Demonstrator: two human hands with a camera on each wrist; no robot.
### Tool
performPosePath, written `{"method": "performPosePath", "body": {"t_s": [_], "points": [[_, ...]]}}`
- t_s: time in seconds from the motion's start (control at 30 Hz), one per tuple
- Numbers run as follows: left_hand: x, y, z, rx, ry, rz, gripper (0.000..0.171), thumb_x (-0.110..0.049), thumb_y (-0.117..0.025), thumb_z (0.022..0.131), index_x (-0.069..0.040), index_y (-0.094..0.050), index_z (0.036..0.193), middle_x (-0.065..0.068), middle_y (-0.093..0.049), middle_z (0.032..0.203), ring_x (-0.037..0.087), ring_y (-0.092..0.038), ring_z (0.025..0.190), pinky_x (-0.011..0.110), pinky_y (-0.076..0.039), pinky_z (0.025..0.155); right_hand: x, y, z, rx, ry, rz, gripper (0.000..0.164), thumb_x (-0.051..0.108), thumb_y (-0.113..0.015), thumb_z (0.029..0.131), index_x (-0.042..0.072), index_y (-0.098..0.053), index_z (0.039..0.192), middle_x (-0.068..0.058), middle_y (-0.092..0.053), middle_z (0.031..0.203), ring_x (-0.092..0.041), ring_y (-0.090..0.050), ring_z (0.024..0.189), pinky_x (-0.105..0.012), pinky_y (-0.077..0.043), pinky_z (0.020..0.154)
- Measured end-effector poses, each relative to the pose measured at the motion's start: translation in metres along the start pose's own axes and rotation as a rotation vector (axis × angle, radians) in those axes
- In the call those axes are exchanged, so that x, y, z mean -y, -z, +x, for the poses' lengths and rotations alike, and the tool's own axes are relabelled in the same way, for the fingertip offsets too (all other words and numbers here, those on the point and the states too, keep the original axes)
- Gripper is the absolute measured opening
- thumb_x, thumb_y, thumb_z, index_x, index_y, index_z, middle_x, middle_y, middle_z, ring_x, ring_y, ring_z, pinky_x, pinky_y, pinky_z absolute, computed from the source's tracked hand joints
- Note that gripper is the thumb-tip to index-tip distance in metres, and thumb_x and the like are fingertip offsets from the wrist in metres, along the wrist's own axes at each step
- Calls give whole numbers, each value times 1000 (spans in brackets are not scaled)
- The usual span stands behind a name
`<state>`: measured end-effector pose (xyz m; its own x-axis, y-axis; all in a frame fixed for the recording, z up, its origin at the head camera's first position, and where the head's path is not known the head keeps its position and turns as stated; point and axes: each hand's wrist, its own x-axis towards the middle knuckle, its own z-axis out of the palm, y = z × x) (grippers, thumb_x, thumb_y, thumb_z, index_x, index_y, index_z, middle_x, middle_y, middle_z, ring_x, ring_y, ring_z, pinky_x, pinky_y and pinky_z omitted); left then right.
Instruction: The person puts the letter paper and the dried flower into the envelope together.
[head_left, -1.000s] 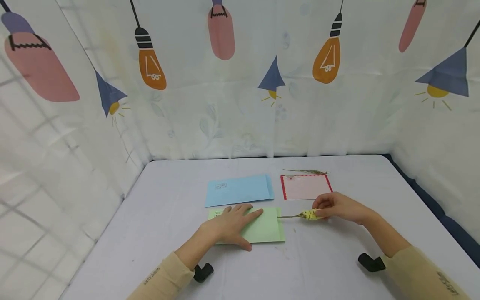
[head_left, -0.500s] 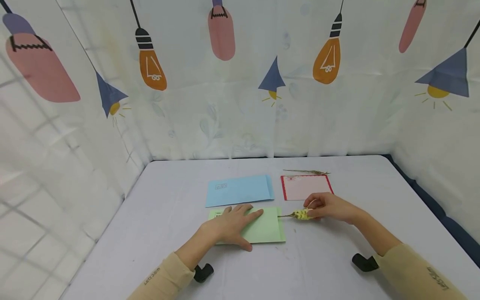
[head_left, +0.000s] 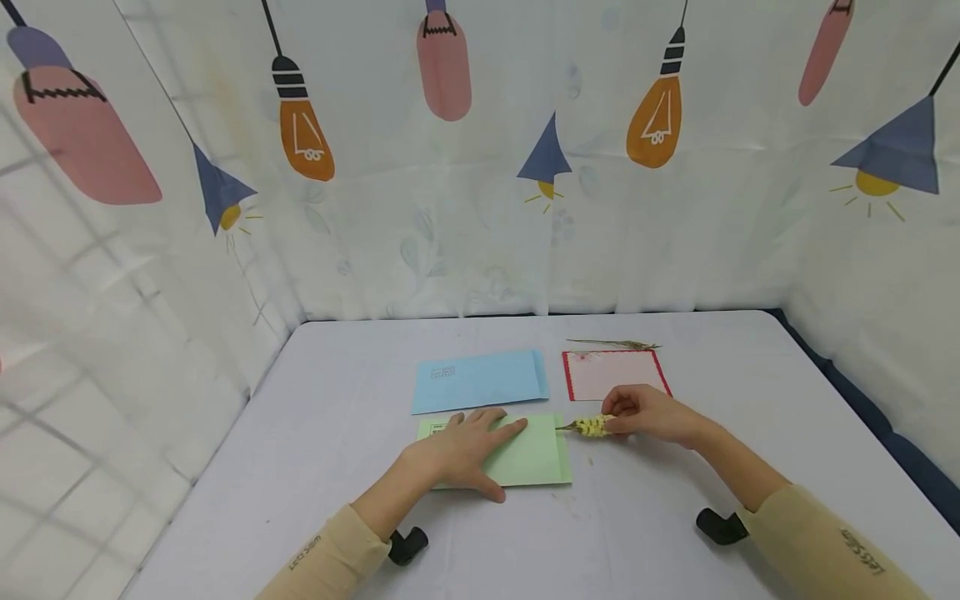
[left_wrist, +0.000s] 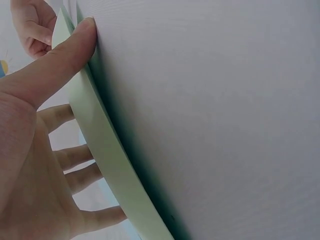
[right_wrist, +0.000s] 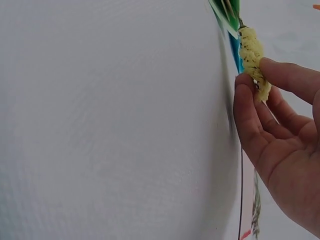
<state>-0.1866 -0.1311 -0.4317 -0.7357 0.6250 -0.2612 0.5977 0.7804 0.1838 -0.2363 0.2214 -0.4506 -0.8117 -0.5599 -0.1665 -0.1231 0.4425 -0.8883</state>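
Observation:
A light green envelope lies on the white table, its open end facing right. My left hand rests on it with fingers spread; in the left wrist view the thumb lies along the envelope's near edge. My right hand pinches a yellow dried flower between thumb and fingertips. The flower's stem runs into the envelope's open end, and its lower part is hidden inside. In the right wrist view the yellow flower head sits close to the envelope's mouth.
A blue envelope lies just behind the green one. To its right is a pink card with a red border, and a thin dried sprig lies along that card's far edge. Small crumbs dot the white table.
My right hand has moved left with the yellow flower, sliding more of its stem into the green envelope. The left hand has stayed in place.

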Motion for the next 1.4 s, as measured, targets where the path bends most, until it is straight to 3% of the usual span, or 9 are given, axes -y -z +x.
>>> {"method": "performPosePath", "body": {"t_s": [0.67,1.4], "points": [[-1,0,2,6,13,-10,107,-60,-82,80,-34,-23,165,5,-28,164,25,-28,150,58,-27,117,4,-17,5,10,52,-118,16,20,-74,96,7,-69,104,-4,-68,90,-22,-64,81,-30,-55,70],[-2,0,2,2,18,9,106,-62,-82,80,-33,-25,165,6,-29,164,24,-28,149,59,-29,116,19,-32,17,64,66,-121,13,14,-73,96,4,-69,103,-5,-67,90,-22,-64,79,-31,-57,69]]}}
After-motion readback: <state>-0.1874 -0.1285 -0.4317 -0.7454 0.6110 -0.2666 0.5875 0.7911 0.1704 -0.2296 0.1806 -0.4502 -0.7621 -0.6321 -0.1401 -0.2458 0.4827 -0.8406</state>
